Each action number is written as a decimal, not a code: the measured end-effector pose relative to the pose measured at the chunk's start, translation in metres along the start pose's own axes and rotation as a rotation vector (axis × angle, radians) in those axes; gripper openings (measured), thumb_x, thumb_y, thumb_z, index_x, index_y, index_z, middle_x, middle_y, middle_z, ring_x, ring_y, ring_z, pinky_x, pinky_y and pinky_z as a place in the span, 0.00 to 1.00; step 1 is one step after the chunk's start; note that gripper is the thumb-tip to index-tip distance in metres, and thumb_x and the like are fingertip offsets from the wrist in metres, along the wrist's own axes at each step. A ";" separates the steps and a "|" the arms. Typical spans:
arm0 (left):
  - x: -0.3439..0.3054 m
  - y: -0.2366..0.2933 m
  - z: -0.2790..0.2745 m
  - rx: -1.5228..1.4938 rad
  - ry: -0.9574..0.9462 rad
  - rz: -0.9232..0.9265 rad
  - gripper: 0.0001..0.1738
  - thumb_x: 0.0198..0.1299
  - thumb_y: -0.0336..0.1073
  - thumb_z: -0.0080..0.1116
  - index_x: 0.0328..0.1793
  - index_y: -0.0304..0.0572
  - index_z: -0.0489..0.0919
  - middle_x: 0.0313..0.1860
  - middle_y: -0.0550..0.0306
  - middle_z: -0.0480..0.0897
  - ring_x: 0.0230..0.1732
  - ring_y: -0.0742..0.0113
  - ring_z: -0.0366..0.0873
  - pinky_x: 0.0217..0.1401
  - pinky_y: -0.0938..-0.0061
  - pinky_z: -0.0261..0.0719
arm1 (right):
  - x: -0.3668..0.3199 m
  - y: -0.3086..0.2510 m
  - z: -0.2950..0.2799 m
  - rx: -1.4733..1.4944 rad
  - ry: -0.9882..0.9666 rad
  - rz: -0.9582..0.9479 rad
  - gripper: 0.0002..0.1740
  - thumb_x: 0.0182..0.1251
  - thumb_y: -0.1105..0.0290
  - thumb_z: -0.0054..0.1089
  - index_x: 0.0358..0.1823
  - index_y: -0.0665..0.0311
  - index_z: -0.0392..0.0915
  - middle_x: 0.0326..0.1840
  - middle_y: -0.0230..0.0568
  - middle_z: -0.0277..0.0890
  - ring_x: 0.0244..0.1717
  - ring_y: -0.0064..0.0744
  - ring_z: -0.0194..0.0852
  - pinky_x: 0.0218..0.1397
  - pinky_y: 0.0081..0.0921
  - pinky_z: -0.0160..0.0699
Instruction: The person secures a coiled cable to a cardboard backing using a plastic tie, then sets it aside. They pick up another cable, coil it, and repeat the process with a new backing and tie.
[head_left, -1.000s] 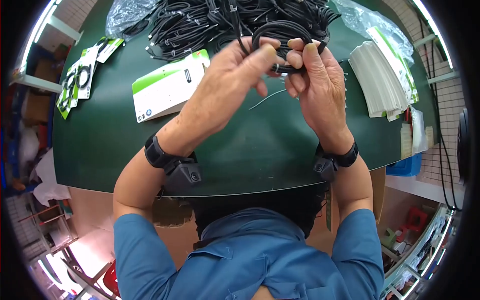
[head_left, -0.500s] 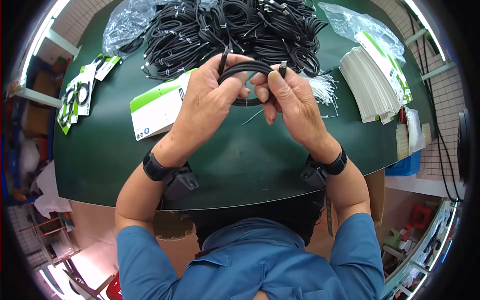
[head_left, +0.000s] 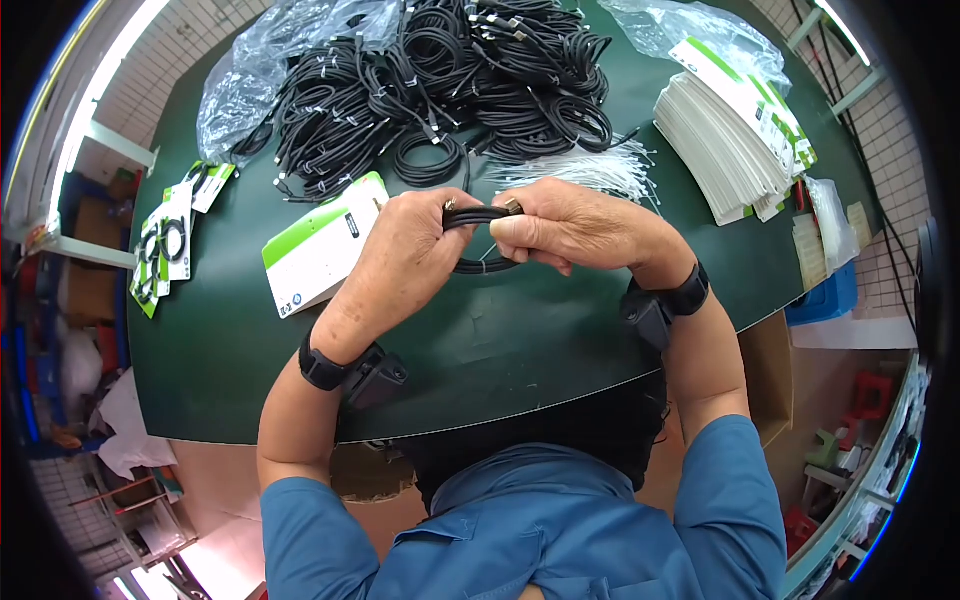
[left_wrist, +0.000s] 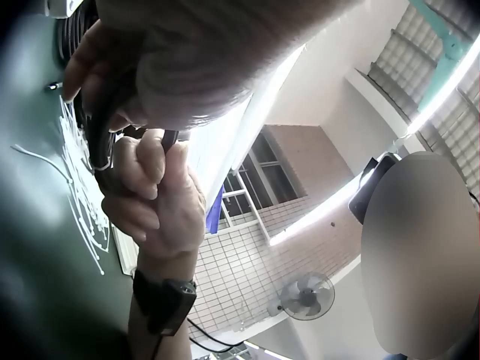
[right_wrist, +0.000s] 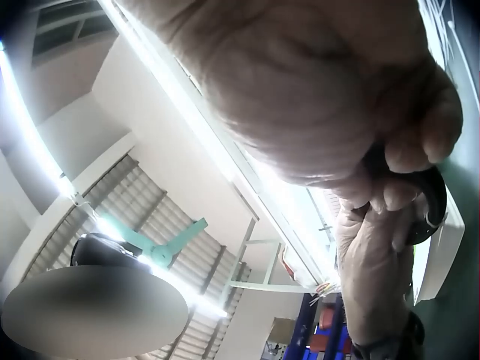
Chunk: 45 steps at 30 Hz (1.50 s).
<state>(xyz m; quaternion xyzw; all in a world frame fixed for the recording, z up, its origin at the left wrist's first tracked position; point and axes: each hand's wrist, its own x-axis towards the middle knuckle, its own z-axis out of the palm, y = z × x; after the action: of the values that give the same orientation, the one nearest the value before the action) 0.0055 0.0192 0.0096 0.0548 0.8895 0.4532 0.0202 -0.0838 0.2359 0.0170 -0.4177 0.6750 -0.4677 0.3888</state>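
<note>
Left hand (head_left: 405, 240) and right hand (head_left: 560, 225) nearly meet above the middle of the desk (head_left: 500, 370), a black coil (head_left: 485, 267) strung between them. I read both as pinching it: left hand on the left side of the loop, right hand with curled fingers and thumb on the right side. A metal plug (head_left: 514, 207) shows at the right hand's fingers. On the lower part of the loop I make out a pale band (clearer from the left wrist, where most of the near hand is dark).

Far side, centre: a big heap (head_left: 440, 80) of black cables, with one neat loop (head_left: 428, 160) at its near edge. White ties (head_left: 590, 172) lie loose in front of the heap's right part, just beyond the right hand.

Left of the left hand, a white-and-green pack (head_left: 310, 265), its right edge close to that hand. Farther left, cards (head_left: 165, 240) bearing small black coils. To the right, a leaning row of white sleeves (head_left: 715, 150); clear plastic (head_left: 690, 30) lies behind it, more plastic (head_left: 240, 100) at far left. Below the desk's right edge I note a blue bin (head_left: 825, 295).

Each wrist carries a strapped camera (head_left: 378, 378).
</note>
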 end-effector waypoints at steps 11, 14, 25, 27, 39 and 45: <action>0.005 0.002 0.003 -0.411 0.389 0.275 0.33 0.63 0.26 0.70 0.75 0.30 0.76 0.52 0.47 0.86 0.48 0.62 0.83 0.50 0.68 0.81 | 0.004 0.005 0.001 0.137 0.320 -0.110 0.23 0.87 0.54 0.50 0.35 0.63 0.75 0.29 0.28 0.71 0.22 0.16 0.70 0.26 0.18 0.69; -0.003 0.023 -0.009 0.231 0.725 0.536 0.43 0.60 0.26 0.73 0.82 0.33 0.67 0.60 0.47 0.81 0.55 0.57 0.81 0.57 0.66 0.81 | 0.003 0.005 0.001 0.244 0.420 -0.160 0.23 0.87 0.53 0.51 0.36 0.63 0.75 0.30 0.29 0.72 0.23 0.16 0.69 0.26 0.18 0.69; -0.012 0.027 0.012 0.194 0.198 0.350 0.51 0.53 0.32 0.82 0.82 0.35 0.67 0.58 0.41 0.84 0.56 0.51 0.84 0.57 0.62 0.85 | 0.018 0.013 0.026 0.535 0.392 -0.212 0.22 0.86 0.52 0.55 0.38 0.63 0.77 0.34 0.29 0.73 0.24 0.14 0.65 0.27 0.16 0.66; -0.009 0.025 0.009 0.191 0.224 0.357 0.49 0.54 0.31 0.81 0.82 0.36 0.68 0.56 0.42 0.85 0.54 0.51 0.85 0.55 0.63 0.86 | 0.019 0.010 0.026 0.483 0.412 -0.157 0.17 0.84 0.56 0.60 0.45 0.65 0.78 0.35 0.29 0.75 0.25 0.13 0.67 0.27 0.15 0.67; -0.007 0.018 0.008 -0.072 0.276 0.429 0.18 0.59 0.25 0.76 0.56 0.39 0.88 0.40 0.55 0.91 0.38 0.67 0.88 0.41 0.74 0.86 | 0.011 0.004 0.019 0.592 0.511 -0.205 0.30 0.73 0.64 0.73 0.69 0.71 0.73 0.38 0.32 0.82 0.30 0.15 0.75 0.34 0.15 0.76; -0.006 0.016 -0.009 -0.124 0.230 0.452 0.07 0.61 0.21 0.74 0.45 0.35 0.90 0.40 0.56 0.90 0.40 0.74 0.86 0.41 0.82 0.81 | -0.002 -0.010 0.012 0.382 0.484 -0.179 0.29 0.71 0.67 0.74 0.70 0.68 0.75 0.44 0.34 0.82 0.36 0.16 0.78 0.37 0.17 0.77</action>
<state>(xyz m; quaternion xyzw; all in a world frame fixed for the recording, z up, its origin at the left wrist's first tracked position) 0.0119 0.0207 0.0274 0.1991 0.8215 0.5032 -0.1795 -0.0702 0.2317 0.0241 -0.2716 0.6084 -0.7041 0.2457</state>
